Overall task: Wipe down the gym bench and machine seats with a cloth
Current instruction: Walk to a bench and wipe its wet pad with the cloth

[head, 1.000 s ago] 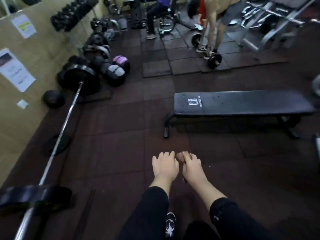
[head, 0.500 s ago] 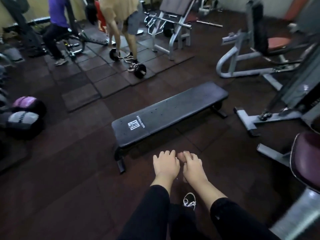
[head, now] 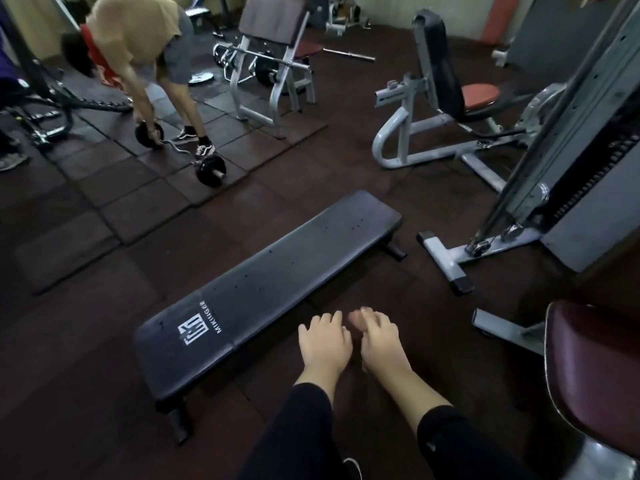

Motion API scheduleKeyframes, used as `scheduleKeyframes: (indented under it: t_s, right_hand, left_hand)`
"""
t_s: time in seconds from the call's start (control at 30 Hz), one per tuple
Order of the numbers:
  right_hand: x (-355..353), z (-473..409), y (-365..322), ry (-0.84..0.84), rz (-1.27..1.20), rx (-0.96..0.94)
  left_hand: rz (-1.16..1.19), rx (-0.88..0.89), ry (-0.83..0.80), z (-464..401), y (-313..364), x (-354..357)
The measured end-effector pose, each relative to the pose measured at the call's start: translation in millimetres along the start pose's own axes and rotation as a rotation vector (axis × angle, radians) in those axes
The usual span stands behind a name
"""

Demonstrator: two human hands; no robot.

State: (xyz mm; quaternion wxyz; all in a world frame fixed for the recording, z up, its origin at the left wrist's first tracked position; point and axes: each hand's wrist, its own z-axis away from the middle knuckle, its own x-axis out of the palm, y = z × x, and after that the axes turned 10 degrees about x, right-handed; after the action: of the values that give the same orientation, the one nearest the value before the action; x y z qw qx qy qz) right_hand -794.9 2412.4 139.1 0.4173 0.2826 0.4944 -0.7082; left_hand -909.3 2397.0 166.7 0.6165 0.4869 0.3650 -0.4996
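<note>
Since half a second ago the view has swung further right, so the flat bench (head: 273,289) now sits more to the left and runs diagonally from lower left to upper right, with its white logo at the near end. Both hands hang out in front, backs up, side by side over the dark rubber floor (head: 104,341), just to the right of the bench's near half and not touching it. Left hand (head: 323,342) has its fingers loosely spread and relaxed, nothing in it. Right hand (head: 381,342) looks relaxed too, though something pinkish and blurry shows at its fingertips and I honestly can't tell if that's a finger or something else. No cloth that I can make out. A dark red padded machine seat (head: 599,372) sits at the right edge, near the right arm. Further back there's a grey machine with an orange-red seat (head: 479,95), and on the left a person in a tan shirt (head: 138,36) is bent over, hands on a curl bar (head: 180,148) on the floor.
</note>
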Motion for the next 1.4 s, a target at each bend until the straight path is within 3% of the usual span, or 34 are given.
scheduleKeyframes:
  t_s: [0.33,0.7,0.83,1.13,1.4]
  right_hand:
    - [-32.0,-145.2,6.5,0.006,-0.005,0.039]
    - [-94.3,-322.5,-7.4,0.010,0.083,0.024]
    - [-102.7,-375.6,-16.5,-0.084,0.166,-0.066]
    - [-102.3,-505.0,-20.1,-0.285,0.355,-0.463]
    - [-24.7,-570.8,-9.2,-0.373,0.276,-0.487]
  left_hand:
    - [0.032,0.032,-0.133,-168.8,9.3,-6.8]
    - [0.093,-0.005,-0.095,-345.0,8.8,-50.0]
    - [0.145,-0.122,-0.095,-382.2,-0.8,-46.9]
    - [0.330,-0.593,-0.035,-439.8,-8.6,-21.0]
    - [0.372,-0.711,-0.016,-470.4,-44.2,49.5]
